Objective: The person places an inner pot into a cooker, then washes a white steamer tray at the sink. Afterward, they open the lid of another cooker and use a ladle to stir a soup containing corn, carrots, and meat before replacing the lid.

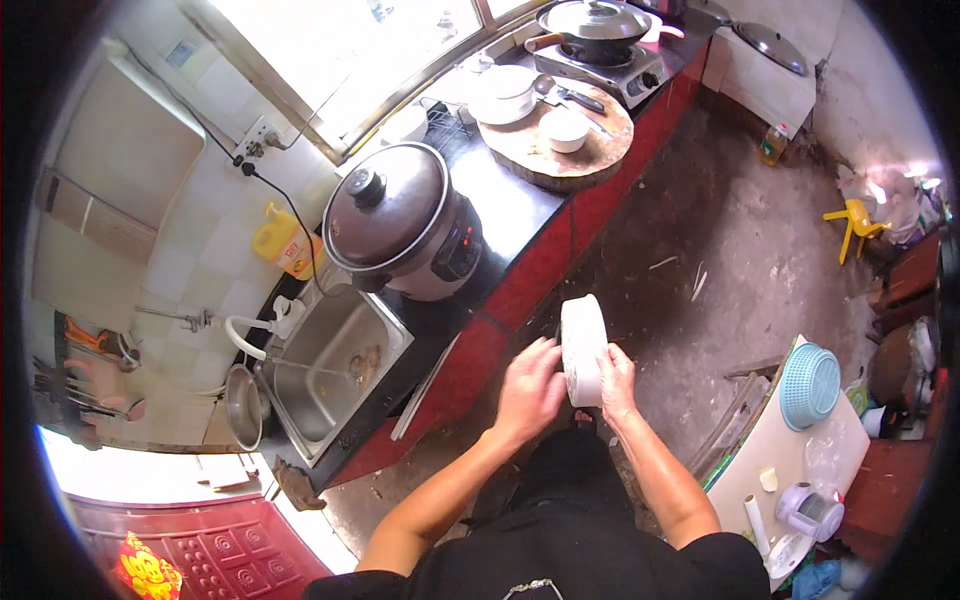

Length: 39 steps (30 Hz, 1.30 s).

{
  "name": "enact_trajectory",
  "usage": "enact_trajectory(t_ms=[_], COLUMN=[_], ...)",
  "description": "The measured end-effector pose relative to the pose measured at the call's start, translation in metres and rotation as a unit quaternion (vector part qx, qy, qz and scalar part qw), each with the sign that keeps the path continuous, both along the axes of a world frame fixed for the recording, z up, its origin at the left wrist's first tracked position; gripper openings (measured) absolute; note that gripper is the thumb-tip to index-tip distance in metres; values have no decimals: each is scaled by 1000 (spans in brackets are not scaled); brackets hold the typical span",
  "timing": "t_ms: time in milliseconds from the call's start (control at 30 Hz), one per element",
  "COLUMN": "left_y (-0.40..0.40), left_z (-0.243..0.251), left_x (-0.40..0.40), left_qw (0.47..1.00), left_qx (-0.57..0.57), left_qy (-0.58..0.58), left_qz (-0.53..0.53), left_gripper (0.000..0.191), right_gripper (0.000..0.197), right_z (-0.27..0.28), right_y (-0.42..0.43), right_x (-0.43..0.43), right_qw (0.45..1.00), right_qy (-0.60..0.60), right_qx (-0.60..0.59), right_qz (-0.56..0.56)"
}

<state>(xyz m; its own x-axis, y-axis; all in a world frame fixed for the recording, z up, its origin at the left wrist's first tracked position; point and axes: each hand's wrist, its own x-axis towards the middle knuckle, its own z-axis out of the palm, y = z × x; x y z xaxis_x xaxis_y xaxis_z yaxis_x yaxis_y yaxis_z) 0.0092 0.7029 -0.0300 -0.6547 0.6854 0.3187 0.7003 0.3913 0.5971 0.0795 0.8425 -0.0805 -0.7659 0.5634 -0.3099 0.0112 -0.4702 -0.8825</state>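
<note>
My right hand (616,382) grips a white round dish (583,351) by its right side. The dish is tilted on edge above the floor, so mostly its side shows, and its inside is hidden from me. At its left edge is my left hand (529,390), slightly blurred, with fingers reaching towards the dish. Whether those fingers touch or grip it I cannot tell.
Left of me, water runs from a white faucet (247,337) into a steel sink (322,382). Beyond it stand a lidded electric cooker (401,225) and a round chopping board (517,161) with bowls. A table (731,495) at right holds a blue basket (810,386).
</note>
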Motion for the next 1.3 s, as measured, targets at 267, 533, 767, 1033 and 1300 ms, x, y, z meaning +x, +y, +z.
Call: enact_trajectory(t_ms=[267,533,767,1033,1300], left_y=[65,60,56,67,81], left_z=[-13,-13,-16,-1,5], left_x=[4,5,23,15,4], left_qw=[973,978,968,975,981], left_qx=[-76,-8,-47,-41,-37], left_qy=[181,138,125,144,149], left_qz=[-124,-157,-213,-166,-115], left_gripper=[37,21,22,20,15], right_gripper=[33,30,31,28,27], right_z=[7,-1,10,1,5], right_y=[6,4,25,13,11], right_x=[-15,-4,-11,-16,-16], right_qw=[979,997,982,966,965], right_qy=[77,29,72,72,86], right_qx=[-157,-50,-141,-233,-234], right_qz=[-109,-58,-101,-85,-83])
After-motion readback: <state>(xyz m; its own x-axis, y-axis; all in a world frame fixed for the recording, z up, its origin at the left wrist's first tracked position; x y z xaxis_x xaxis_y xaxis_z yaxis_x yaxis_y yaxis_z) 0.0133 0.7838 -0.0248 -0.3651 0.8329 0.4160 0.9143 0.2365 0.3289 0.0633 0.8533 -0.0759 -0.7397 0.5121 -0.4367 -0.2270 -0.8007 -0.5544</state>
